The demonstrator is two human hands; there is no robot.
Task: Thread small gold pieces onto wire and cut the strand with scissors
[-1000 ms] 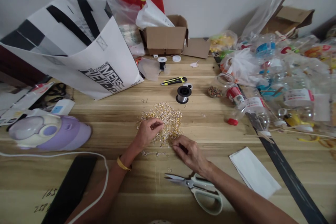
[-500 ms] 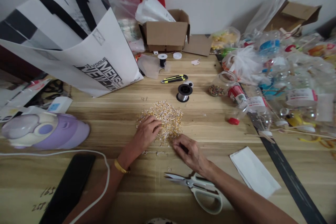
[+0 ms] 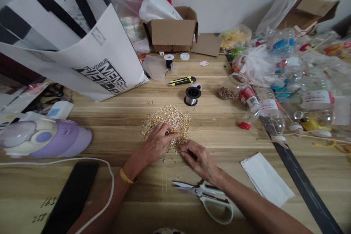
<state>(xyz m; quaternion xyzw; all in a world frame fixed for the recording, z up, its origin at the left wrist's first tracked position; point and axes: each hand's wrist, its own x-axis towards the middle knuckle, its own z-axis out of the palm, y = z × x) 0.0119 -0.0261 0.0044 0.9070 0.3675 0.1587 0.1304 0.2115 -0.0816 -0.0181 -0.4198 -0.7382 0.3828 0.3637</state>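
A loose pile of small gold and silver beads or findings (image 3: 178, 115) lies on the wooden table in front of me. My left hand (image 3: 159, 140), a yellow band at its wrist, is over the near left part of the pile. Its fingers are bent together down at the pieces, and what they pinch is too small to name. At the pile's near right edge, my right hand (image 3: 199, 159) is closed in a pinch; its fingertips hide whatever is between them. A short beaded chain (image 3: 166, 160) lies between the hands. Scissors (image 3: 203, 193) with pale handles rest below my right hand.
Beyond the pile are a wire spool (image 3: 192, 96), a yellow-black utility knife (image 3: 181, 80) and a cardboard box (image 3: 173, 33). Plastic bottles (image 3: 315, 98) crowd the right side. A folded white paper (image 3: 267, 179), a black phone (image 3: 72, 195) and a white cable (image 3: 111, 190) lie nearer.
My left hand has shifted slightly right and nearer to me across the pile, its index finger now reaching further right. The right hand keeps its pinch in place. The view has tilted very slightly.
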